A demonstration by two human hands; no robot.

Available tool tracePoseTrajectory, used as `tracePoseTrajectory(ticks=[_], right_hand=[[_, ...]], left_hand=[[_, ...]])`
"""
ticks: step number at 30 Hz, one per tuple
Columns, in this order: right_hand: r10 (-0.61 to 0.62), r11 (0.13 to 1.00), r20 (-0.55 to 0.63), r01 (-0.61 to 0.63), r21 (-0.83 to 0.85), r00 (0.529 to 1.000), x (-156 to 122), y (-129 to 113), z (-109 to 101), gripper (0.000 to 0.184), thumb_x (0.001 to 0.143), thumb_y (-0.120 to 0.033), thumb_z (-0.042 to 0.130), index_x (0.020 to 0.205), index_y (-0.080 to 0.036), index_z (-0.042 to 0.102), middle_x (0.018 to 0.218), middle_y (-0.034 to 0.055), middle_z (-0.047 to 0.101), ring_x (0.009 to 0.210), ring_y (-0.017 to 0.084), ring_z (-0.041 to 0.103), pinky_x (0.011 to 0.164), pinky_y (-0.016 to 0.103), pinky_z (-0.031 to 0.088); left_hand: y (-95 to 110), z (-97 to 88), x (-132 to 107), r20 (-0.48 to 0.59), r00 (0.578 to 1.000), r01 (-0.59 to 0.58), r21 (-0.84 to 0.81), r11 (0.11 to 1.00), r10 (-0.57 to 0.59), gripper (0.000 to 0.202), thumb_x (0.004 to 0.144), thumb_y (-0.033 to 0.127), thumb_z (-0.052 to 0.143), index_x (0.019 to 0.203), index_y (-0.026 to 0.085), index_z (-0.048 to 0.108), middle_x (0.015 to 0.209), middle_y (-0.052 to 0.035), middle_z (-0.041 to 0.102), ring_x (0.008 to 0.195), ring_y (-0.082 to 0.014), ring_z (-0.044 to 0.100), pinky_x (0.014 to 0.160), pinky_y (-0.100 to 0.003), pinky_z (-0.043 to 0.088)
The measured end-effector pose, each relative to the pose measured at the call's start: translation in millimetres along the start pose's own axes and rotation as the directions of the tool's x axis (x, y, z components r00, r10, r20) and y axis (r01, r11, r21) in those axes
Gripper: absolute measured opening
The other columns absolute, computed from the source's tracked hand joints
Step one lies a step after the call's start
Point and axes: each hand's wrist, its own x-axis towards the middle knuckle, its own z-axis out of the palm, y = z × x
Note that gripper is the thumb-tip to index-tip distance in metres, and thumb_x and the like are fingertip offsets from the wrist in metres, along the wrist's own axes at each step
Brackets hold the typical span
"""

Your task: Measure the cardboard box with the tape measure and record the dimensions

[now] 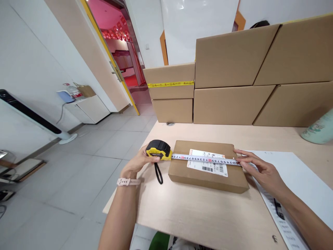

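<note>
My left hand is closed around a black and yellow tape measure at the left end of a flat cardboard box. A black wrist strap hangs down from its case. The white blade runs out across the top of the box, over a shipping label, to the right edge. There my right hand pinches the blade's end between fingers and thumb, with other fingers against the box's right side. The box lies flat on the pale wooden table.
Large cardboard boxes are stacked along the table's back. White paper and a black pen lie on the right, partly behind my right arm. A pale green cup stands at the far right. The table's left edge drops to a tiled floor.
</note>
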Motion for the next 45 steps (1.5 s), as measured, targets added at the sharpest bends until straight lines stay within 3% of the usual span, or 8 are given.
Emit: tracePoseTrajectory(ticks=[11, 21, 39, 45], right_hand=[[0.006, 1.0, 0.001, -0.006, 0.005, 1.0, -1.2, 1.0, -0.3, 0.02, 0.085, -0.048, 0.062, 0.089, -0.032, 0.072, 0.135, 0.0024, 0.059, 0.129, 0.029, 0.049, 0.11, 0.052, 0.034], [-0.004, 1.0, 0.008, 0.004, 0.005, 1.0, -0.8, 0.5, -0.2, 0.018, 0.086, -0.047, 0.062, 0.089, -0.032, 0.072, 0.135, 0.0014, 0.058, 0.128, 0.028, 0.049, 0.11, 0.051, 0.033], [0.001, 1.0, -0.002, -0.001, 0.006, 1.0, -1.0, -0.8, 0.2, 0.022, 0.085, -0.049, 0.062, 0.089, -0.03, 0.072, 0.135, 0.0034, 0.059, 0.128, 0.03, 0.049, 0.11, 0.053, 0.033], [-0.005, 1.0, 0.002, 0.005, -0.003, 1.0, -0.8, 0.3, 0.0, 0.022, 0.086, -0.049, 0.061, 0.09, -0.03, 0.071, 0.136, 0.0047, 0.058, 0.128, 0.03, 0.049, 0.11, 0.055, 0.033]], left_hand=[[0.0, 0.4, 1.2, 0.014, 1.0, -0.017, -0.002, 1.0, 0.017, 0.027, 0.062, 0.024, 0.083, 0.077, 0.016, 0.063, 0.066, 0.002, 0.061, 0.064, -0.0122, 0.056, 0.053, -0.021, 0.044], [0.4, 0.1, 0.6, 0.02, 1.0, -0.014, 0.005, 1.0, 0.014, 0.027, 0.064, 0.025, 0.082, 0.081, 0.015, 0.064, 0.071, 0.0018, 0.062, 0.062, -0.0103, 0.052, 0.049, -0.02, 0.039], [1.3, 0.7, 0.9, 0.019, 1.0, -0.011, -0.006, 1.0, 0.011, 0.027, 0.063, 0.024, 0.083, 0.081, 0.016, 0.065, 0.066, 0.0031, 0.062, 0.065, -0.012, 0.056, 0.059, -0.023, 0.045], [1.4, 1.2, 1.1, 0.006, 1.0, -0.001, -0.002, 1.0, 0.001, 0.027, 0.062, 0.025, 0.083, 0.079, 0.015, 0.065, 0.067, 0.0012, 0.064, 0.063, -0.0125, 0.055, 0.051, -0.022, 0.041]])
